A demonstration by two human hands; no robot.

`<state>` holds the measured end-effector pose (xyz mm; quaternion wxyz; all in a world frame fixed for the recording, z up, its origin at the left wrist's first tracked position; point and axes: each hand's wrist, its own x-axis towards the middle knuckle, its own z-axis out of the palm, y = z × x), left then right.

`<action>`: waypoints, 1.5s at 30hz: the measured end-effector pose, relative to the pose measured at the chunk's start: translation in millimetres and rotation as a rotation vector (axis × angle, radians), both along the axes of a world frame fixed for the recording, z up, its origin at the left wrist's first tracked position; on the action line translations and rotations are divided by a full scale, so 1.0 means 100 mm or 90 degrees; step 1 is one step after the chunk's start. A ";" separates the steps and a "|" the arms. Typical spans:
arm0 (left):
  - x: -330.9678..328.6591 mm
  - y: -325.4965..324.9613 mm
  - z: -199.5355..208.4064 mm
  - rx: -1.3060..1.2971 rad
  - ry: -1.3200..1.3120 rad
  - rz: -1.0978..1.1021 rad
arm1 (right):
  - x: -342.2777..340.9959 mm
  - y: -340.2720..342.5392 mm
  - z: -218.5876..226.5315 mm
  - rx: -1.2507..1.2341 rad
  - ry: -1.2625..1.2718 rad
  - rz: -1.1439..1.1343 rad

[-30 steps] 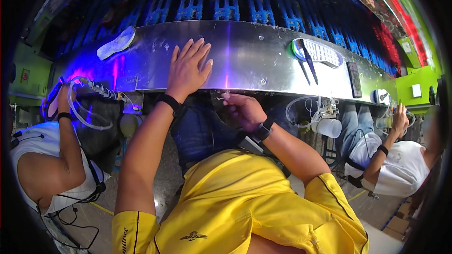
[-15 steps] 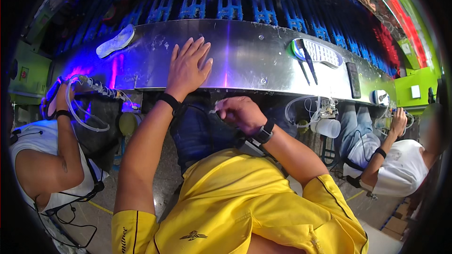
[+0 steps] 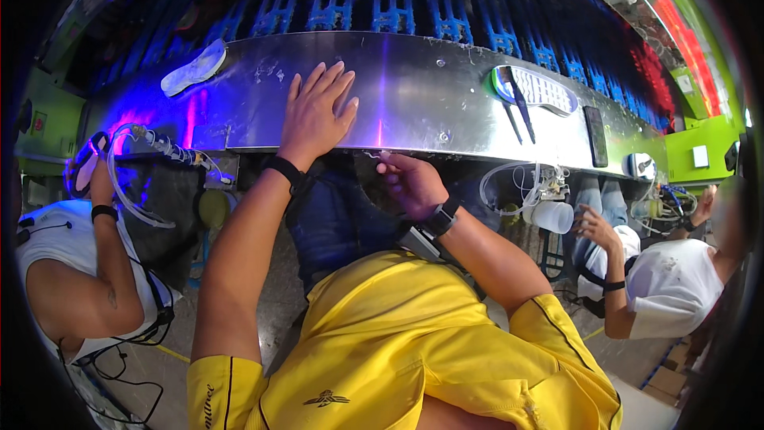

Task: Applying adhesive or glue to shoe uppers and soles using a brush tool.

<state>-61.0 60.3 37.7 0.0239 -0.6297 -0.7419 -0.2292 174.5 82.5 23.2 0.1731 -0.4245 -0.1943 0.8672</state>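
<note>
My left hand (image 3: 321,115) lies flat on the metal bench top (image 3: 414,111), fingers spread and nothing under them that I can see. At the bench's front edge, my right hand (image 3: 414,185) is closed in a pinch between thumb and forefinger. A small whitish scrap (image 3: 372,154) shows by its fingertips against the edge; its kind is too small to make out. A pale shoe sole (image 3: 194,68) rests on the bench to the left of my left hand. Farther right lies a white patterned sole (image 3: 544,91) with a dark slender brush (image 3: 522,106) across it.
Beyond the bench runs a conveyor with blue slatted racks (image 3: 391,20). A dark phone (image 3: 595,136) lies at the right. Clear tubing (image 3: 509,189) and a white cup (image 3: 552,216) hang below the front edge. Co-workers sit on both sides; the left one's hand holds a sole (image 3: 84,166).
My right hand has risen to the bench's front edge, while my left hand stays put. The conveyor racks have shifted. At the right, the co-worker's hands have moved apart.
</note>
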 end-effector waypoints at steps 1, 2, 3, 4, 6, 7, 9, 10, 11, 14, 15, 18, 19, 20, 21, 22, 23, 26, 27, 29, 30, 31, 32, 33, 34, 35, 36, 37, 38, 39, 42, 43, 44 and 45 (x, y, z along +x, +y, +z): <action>0.00 0.00 0.01 -0.005 -0.003 -0.002 | 0.00 0.00 -0.03 -0.007 -0.001 -0.009; 0.01 0.00 0.01 -0.004 -0.003 -0.002 | 0.01 0.00 -0.05 -0.007 -0.001 -0.009; 0.03 0.01 0.02 -0.005 -0.003 -0.004 | 0.01 0.00 -0.07 -0.010 0.004 -0.011; 0.04 0.02 0.02 -0.005 -0.003 -0.006 | 0.01 0.00 -0.07 -0.012 0.010 -0.014; 0.02 0.02 0.02 -0.001 0.000 -0.004 | -0.01 0.01 -0.04 -0.005 -0.003 -0.009; 0.02 0.02 0.02 0.003 0.003 -0.002 | -0.03 0.02 -0.02 0.003 -0.015 -0.005; 0.02 0.03 0.03 0.006 0.001 -0.003 | -0.04 0.03 0.05 0.038 -0.028 0.015; 0.01 0.03 0.03 0.008 -0.002 -0.004 | -0.05 0.02 0.10 0.072 -0.041 0.034; 0.01 0.03 0.02 0.008 -0.002 -0.004 | -0.04 0.01 0.16 0.072 -0.041 0.035; -0.01 0.02 0.00 0.009 -0.001 -0.003 | -0.03 -0.06 0.25 0.113 -0.070 0.265; -0.01 0.01 0.00 0.008 -0.001 -0.002 | -0.04 -0.08 0.18 0.092 -0.086 0.250; 0.00 0.01 0.01 0.003 -0.007 -0.003 | -0.06 -0.06 -0.14 0.025 -0.067 0.170; 0.01 0.00 0.01 -0.003 -0.012 -0.004 | -0.09 -0.05 -0.16 -0.022 -0.032 0.106; 0.00 0.00 0.01 -0.003 -0.012 -0.003 | -0.12 -0.04 -0.17 -0.022 -0.031 0.107; 0.00 0.01 0.01 0.002 -0.007 -0.003 | -0.16 -0.02 -0.18 -0.027 -0.016 0.087; -0.01 0.02 0.01 0.007 -0.003 -0.003 | -0.19 -0.01 -0.17 -0.032 -0.001 0.066; -0.02 0.01 0.01 0.007 -0.003 -0.003 | -0.17 0.02 -0.21 -0.043 0.049 0.106; -0.03 -0.01 0.01 0.006 0.000 0.003 | -0.24 0.01 -0.35 -0.075 0.058 0.064; -0.02 -0.01 0.01 -0.001 -0.004 0.001 | -0.22 0.01 -0.38 -0.075 0.058 0.064; -0.02 -0.01 0.01 -0.008 -0.009 0.000 | -0.19 0.00 -0.38 -0.099 0.099 0.045; -0.02 -0.01 0.01 -0.002 -0.006 -0.001 | -0.20 -0.01 -0.37 -0.099 0.099 0.045; -0.02 -0.01 0.00 0.004 -0.003 -0.003 | -0.24 -0.03 -0.29 -0.081 0.063 0.030; -0.03 -0.01 -0.01 0.004 -0.003 -0.003 | -0.27 -0.05 -0.24 -0.062 0.027 0.014; -0.04 -0.02 -0.02 0.005 -0.002 -0.001 | -0.29 -0.06 -0.26 -0.062 0.027 0.015; -0.04 -0.02 -0.02 0.006 0.000 0.000 | -0.31 -0.07 -0.28 -0.059 0.018 0.010; -0.04 -0.02 -0.02 0.006 -0.001 0.000 | -0.32 -0.08 -0.28 -0.056 0.010 0.006; -0.04 -0.03 -0.02 0.007 0.000 -0.001 | -0.30 -0.08 -0.28 -0.056 0.010 0.006; -0.03 -0.01 -0.01 0.007 0.001 -0.004 | -0.26 -0.08 -0.23 -0.013 0.008 0.031; -0.02 0.00 0.00 0.007 0.002 -0.007 | -0.21 -0.08 -0.17 0.030 0.007 0.056; 0.00 0.02 0.01 0.006 -0.002 -0.009 | -0.18 -0.10 -0.10 0.030 0.007 0.053; 0.01 0.02 0.00 0.000 -0.006 -0.007 | -0.04 -0.17 0.03 0.111 -0.035 0.135; 0.01 0.02 -0.01 -0.003 -0.005 -0.003 | 0.06 -0.15 0.02 0.129 -0.003 0.220; 0.00 0.01 -0.02 -0.001 -0.007 -0.004 | 0.16 -0.13 0.02 0.146 0.030 0.306; -0.02 0.00 -0.03 -0.002 -0.002 0.000 | 0.25 -0.11 0.05 0.156 0.034 0.332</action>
